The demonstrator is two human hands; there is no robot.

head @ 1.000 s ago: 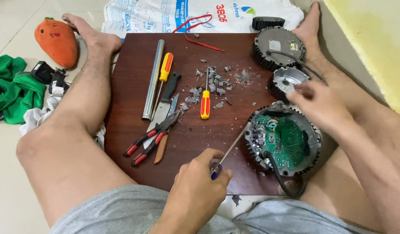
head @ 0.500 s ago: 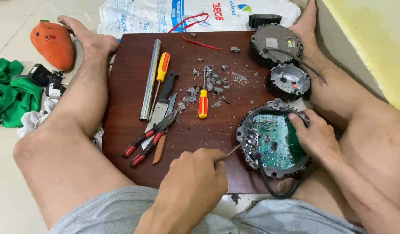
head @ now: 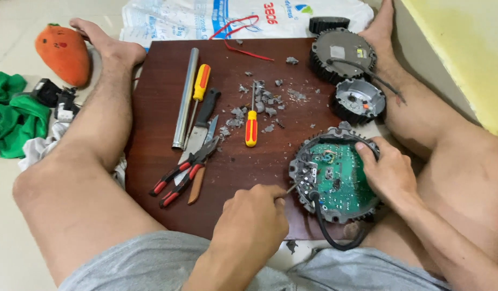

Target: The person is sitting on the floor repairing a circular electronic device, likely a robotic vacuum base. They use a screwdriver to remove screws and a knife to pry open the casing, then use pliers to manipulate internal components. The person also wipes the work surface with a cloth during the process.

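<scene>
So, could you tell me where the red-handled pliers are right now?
In the head view, the red-handled pliers lie on the wooden board's left side, beside the knife, below the metal tube.

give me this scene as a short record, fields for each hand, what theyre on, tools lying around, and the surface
left hand: grips a thin screwdriver, tip at the housing's left rim
right hand: steadies the round metal housing by its right side
housing contents: green circuit board, black cable trailing out
loose tools: red-handled pliers, knife, yellow screwdriver, metal tube
surface: dark wooden board with grey debris
</scene>
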